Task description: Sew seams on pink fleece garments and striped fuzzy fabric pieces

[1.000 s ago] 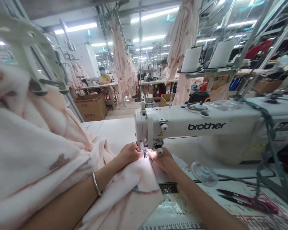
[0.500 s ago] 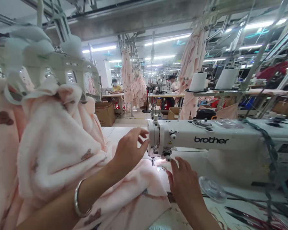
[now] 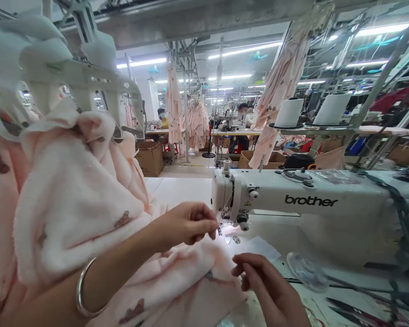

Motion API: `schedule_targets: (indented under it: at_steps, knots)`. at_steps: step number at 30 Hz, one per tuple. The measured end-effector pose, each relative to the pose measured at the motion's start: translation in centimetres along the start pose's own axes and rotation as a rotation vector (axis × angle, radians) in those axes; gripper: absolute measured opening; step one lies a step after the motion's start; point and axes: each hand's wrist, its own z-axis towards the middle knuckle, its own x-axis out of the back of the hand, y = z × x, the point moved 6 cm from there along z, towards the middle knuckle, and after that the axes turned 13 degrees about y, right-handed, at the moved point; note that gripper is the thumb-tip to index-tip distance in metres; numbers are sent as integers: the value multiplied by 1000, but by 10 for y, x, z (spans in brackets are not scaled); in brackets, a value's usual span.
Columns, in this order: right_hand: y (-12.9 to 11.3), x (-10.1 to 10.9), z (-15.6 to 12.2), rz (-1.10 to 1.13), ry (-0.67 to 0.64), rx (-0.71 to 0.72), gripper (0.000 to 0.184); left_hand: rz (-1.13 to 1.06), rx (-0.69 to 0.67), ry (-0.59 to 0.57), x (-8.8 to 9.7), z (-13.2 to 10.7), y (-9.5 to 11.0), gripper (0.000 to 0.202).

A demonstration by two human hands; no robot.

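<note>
A white sewing machine (image 3: 347,202) stands in front of me, its lamp lighting the presser foot (image 3: 220,230). Pale pink plush fabric (image 3: 191,281) with brown patches lies bunched on the bed, one end close under the needle area. Beside the presser foot, my left hand (image 3: 194,225) is closed in a pinch; whatever its fingertips hold is too small to make out. My right hand (image 3: 267,286) hovers nearer to me, by the fabric's right edge, thumb and fingers also pinched, with their contents not visible. A small white sheet (image 3: 263,248) lies on the bed behind it.
More pink fabric (image 3: 78,200) hangs from white hanger clips (image 3: 88,81) at left. Right of my right hand are a clear plastic disc (image 3: 306,271) and dark scissors (image 3: 354,311). Thread cones (image 3: 330,109) stand behind the machine. Co-workers sit farther back.
My left hand has come down from the machine head to the presser foot and closed into a pinch. The right hand has drawn back toward me and pinched, uncovering the white sheet.
</note>
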Motion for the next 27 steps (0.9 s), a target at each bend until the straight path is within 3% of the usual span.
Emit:
schedule_targets:
  at_steps: [2, 6, 9, 11, 14, 17, 20, 27]
  knots:
    - [-8, -9, 6, 154, 66, -138, 27, -3, 128, -41, -1, 4, -32, 30]
    - [-10, -48, 19, 541, 54, -351, 41, 81, 179, -17, 3, 21, -85, 29]
    - [2, -74, 27, 811, 76, -528, 35, 108, 167, 42, 8, 25, -101, 27]
    - [11, -83, 33, 861, 112, -568, 30, 131, 167, 63, 10, 24, -102, 26]
    - [26, -86, 40, 851, 146, -600, 30, 237, 96, 141, 16, 19, -96, 24]
    - [36, -83, 43, 814, 161, -639, 29, 422, -91, 307, 25, 13, -84, 25]
    - [36, -80, 43, 771, 153, -640, 28, 454, -260, 374, 24, 6, -70, 19]
    - [28, -85, 46, 736, 145, -588, 28, 489, -684, 470, 10, 2, 9, 20]
